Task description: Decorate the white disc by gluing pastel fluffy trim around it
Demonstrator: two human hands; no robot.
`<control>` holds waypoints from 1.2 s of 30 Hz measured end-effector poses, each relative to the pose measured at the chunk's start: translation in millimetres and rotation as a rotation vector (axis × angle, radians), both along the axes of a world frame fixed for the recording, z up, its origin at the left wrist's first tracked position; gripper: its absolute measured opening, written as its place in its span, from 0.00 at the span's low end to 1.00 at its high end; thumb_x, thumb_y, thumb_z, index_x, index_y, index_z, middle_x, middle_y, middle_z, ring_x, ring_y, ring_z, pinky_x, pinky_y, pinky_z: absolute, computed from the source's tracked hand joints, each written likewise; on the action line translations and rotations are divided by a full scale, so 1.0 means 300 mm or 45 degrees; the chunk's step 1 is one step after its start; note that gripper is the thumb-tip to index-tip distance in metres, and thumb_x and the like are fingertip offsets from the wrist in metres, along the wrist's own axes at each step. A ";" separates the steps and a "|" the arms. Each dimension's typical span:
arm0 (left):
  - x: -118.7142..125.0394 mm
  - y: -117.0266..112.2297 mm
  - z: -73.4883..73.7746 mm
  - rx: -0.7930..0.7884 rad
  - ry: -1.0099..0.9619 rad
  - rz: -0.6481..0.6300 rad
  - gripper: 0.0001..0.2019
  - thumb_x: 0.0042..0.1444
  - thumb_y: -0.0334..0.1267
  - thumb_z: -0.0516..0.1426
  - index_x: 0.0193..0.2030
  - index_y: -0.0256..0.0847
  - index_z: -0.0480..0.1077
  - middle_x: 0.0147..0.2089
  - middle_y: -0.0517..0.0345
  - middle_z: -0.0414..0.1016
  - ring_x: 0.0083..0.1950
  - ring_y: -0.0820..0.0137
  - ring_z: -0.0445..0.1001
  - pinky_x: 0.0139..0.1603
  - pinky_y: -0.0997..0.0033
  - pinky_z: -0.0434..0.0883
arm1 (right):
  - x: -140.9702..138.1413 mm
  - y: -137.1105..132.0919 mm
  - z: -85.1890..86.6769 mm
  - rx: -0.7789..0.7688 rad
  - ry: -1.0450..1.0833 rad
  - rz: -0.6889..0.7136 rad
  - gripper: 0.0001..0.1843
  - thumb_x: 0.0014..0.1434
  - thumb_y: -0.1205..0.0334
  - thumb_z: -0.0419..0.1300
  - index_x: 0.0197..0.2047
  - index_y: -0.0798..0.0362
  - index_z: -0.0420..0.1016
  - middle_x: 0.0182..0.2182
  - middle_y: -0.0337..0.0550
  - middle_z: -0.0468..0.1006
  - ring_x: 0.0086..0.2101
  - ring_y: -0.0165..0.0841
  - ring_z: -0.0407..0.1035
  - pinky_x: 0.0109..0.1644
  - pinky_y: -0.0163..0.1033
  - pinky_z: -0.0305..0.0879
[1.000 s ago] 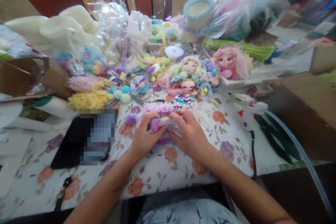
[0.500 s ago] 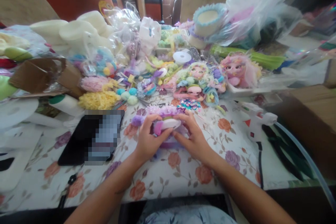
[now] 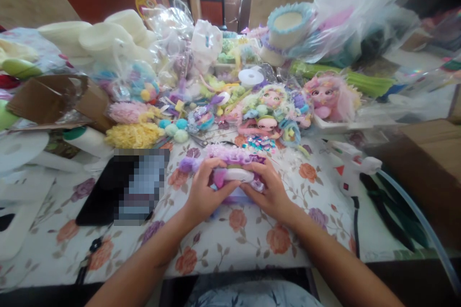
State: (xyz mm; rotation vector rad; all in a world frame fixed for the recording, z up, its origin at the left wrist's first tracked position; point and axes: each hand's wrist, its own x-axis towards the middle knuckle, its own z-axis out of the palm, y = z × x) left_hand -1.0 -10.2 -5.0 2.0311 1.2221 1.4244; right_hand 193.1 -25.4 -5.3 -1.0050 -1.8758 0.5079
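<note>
My left hand [image 3: 202, 191] and my right hand [image 3: 269, 190] are both closed round a small purple fluffy craft piece [image 3: 234, 163] with a white oval part in its middle. I hold it just above the floral tablecloth [image 3: 230, 235], near the table's middle. My left thumb presses on a pink tuft at its left end. A purple pompom [image 3: 185, 165] sticks out beside my left fingers.
A dark phone [image 3: 126, 187] lies left of my hands. A white glue gun [image 3: 351, 168] with a black cord rests to the right. Behind are doll heads [image 3: 270, 105], pompoms, yellow fluff [image 3: 133, 135], plastic bags and a cardboard box [image 3: 54, 100].
Both hands stayed on the purple piece, turning it slightly; the right fingers have curled lower round it. The view shifted a little.
</note>
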 end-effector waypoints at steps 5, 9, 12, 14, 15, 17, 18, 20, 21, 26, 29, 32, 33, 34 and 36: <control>-0.003 0.010 -0.019 0.112 0.112 0.060 0.16 0.55 0.47 0.66 0.46 0.44 0.69 0.43 0.54 0.74 0.51 0.61 0.75 0.41 0.68 0.77 | -0.005 -0.008 -0.020 0.202 -0.125 -0.148 0.18 0.62 0.65 0.61 0.55 0.45 0.69 0.52 0.50 0.66 0.53 0.42 0.69 0.53 0.50 0.74; -0.001 0.014 -0.004 0.334 0.301 0.147 0.18 0.56 0.43 0.66 0.50 0.42 0.70 0.53 0.45 0.71 0.58 0.56 0.73 0.57 0.54 0.74 | -0.015 -0.009 -0.029 0.264 -0.156 -0.203 0.22 0.62 0.70 0.60 0.57 0.44 0.68 0.54 0.49 0.64 0.52 0.41 0.70 0.52 0.49 0.75; 0.006 0.007 0.019 0.446 0.380 0.175 0.17 0.56 0.40 0.65 0.52 0.43 0.70 0.56 0.44 0.71 0.62 0.53 0.70 0.62 0.49 0.70 | -0.024 -0.012 -0.031 0.272 -0.182 -0.240 0.22 0.61 0.72 0.60 0.56 0.45 0.69 0.53 0.49 0.63 0.51 0.40 0.71 0.51 0.48 0.76; 0.009 -0.002 0.030 0.482 0.404 0.222 0.16 0.56 0.39 0.66 0.51 0.44 0.71 0.56 0.45 0.71 0.62 0.52 0.70 0.62 0.48 0.70 | -0.028 -0.014 -0.033 0.276 -0.206 -0.264 0.22 0.61 0.72 0.59 0.57 0.44 0.69 0.54 0.50 0.63 0.51 0.41 0.71 0.50 0.48 0.76; 0.010 -0.007 0.034 0.495 0.415 0.245 0.16 0.56 0.38 0.66 0.51 0.44 0.72 0.55 0.45 0.71 0.61 0.52 0.70 0.61 0.48 0.70 | -0.029 -0.016 -0.034 0.277 -0.217 -0.273 0.22 0.61 0.72 0.59 0.57 0.44 0.69 0.54 0.50 0.62 0.51 0.41 0.71 0.50 0.49 0.76; 0.012 -0.015 0.038 0.517 0.441 0.285 0.15 0.55 0.37 0.66 0.49 0.44 0.73 0.54 0.46 0.72 0.60 0.52 0.71 0.60 0.48 0.71 | -0.031 -0.018 -0.036 0.287 -0.224 -0.286 0.23 0.61 0.72 0.59 0.57 0.44 0.69 0.55 0.50 0.61 0.52 0.41 0.71 0.50 0.49 0.76; 0.013 -0.018 0.039 0.527 0.453 0.297 0.14 0.55 0.37 0.66 0.49 0.44 0.74 0.54 0.46 0.72 0.60 0.53 0.71 0.60 0.48 0.71 | -0.032 -0.019 -0.037 0.291 -0.224 -0.289 0.23 0.61 0.72 0.59 0.58 0.44 0.69 0.55 0.50 0.61 0.52 0.42 0.70 0.51 0.50 0.76; 0.016 -0.022 0.039 0.539 0.465 0.310 0.13 0.55 0.36 0.66 0.48 0.45 0.75 0.53 0.46 0.72 0.59 0.53 0.71 0.60 0.47 0.71 | -0.034 -0.019 -0.038 0.293 -0.228 -0.289 0.24 0.61 0.72 0.59 0.59 0.43 0.68 0.55 0.50 0.61 0.53 0.42 0.70 0.51 0.51 0.76; 0.017 -0.023 0.039 0.541 0.464 0.312 0.13 0.55 0.36 0.66 0.48 0.44 0.75 0.53 0.46 0.73 0.59 0.53 0.71 0.61 0.47 0.70 | -0.035 -0.019 -0.039 0.295 -0.228 -0.291 0.24 0.61 0.72 0.59 0.59 0.43 0.68 0.55 0.50 0.61 0.53 0.43 0.70 0.52 0.51 0.76; 0.026 -0.027 0.037 0.510 0.424 0.282 0.13 0.55 0.33 0.66 0.48 0.41 0.75 0.53 0.44 0.74 0.58 0.53 0.70 0.61 0.45 0.69 | -0.035 -0.015 -0.047 0.310 -0.219 -0.289 0.24 0.62 0.72 0.59 0.58 0.43 0.69 0.55 0.50 0.61 0.54 0.42 0.69 0.52 0.51 0.75; 0.027 -0.030 0.035 0.465 0.422 0.277 0.13 0.56 0.32 0.65 0.49 0.40 0.75 0.55 0.44 0.74 0.59 0.54 0.69 0.62 0.46 0.68 | -0.033 -0.014 -0.052 0.311 -0.239 -0.290 0.22 0.61 0.72 0.60 0.57 0.44 0.69 0.55 0.51 0.60 0.53 0.42 0.69 0.52 0.51 0.75; 0.028 -0.031 0.032 0.376 0.431 0.273 0.12 0.57 0.33 0.64 0.49 0.40 0.75 0.56 0.43 0.73 0.60 0.53 0.68 0.63 0.46 0.67 | -0.032 -0.012 -0.053 0.321 -0.272 -0.288 0.22 0.62 0.72 0.60 0.57 0.45 0.70 0.55 0.51 0.61 0.52 0.42 0.69 0.52 0.50 0.75; 0.028 -0.032 0.031 0.349 0.431 0.270 0.12 0.58 0.33 0.63 0.49 0.40 0.75 0.56 0.43 0.73 0.61 0.53 0.67 0.63 0.46 0.67 | -0.032 -0.011 -0.052 0.328 -0.285 -0.288 0.21 0.62 0.72 0.59 0.57 0.46 0.70 0.55 0.51 0.61 0.53 0.42 0.69 0.52 0.50 0.75; 0.029 -0.032 0.030 0.324 0.426 0.263 0.12 0.59 0.33 0.63 0.50 0.40 0.75 0.57 0.43 0.72 0.61 0.53 0.67 0.63 0.46 0.66 | -0.033 -0.010 -0.050 0.339 -0.299 -0.294 0.21 0.62 0.72 0.59 0.57 0.46 0.71 0.55 0.51 0.61 0.53 0.42 0.68 0.52 0.50 0.75; 0.032 -0.032 0.026 0.277 0.405 0.248 0.11 0.59 0.33 0.62 0.50 0.39 0.74 0.57 0.44 0.72 0.61 0.54 0.67 0.64 0.47 0.66 | -0.035 -0.008 -0.047 0.366 -0.335 -0.315 0.19 0.62 0.71 0.59 0.56 0.47 0.71 0.55 0.52 0.61 0.54 0.43 0.67 0.52 0.50 0.75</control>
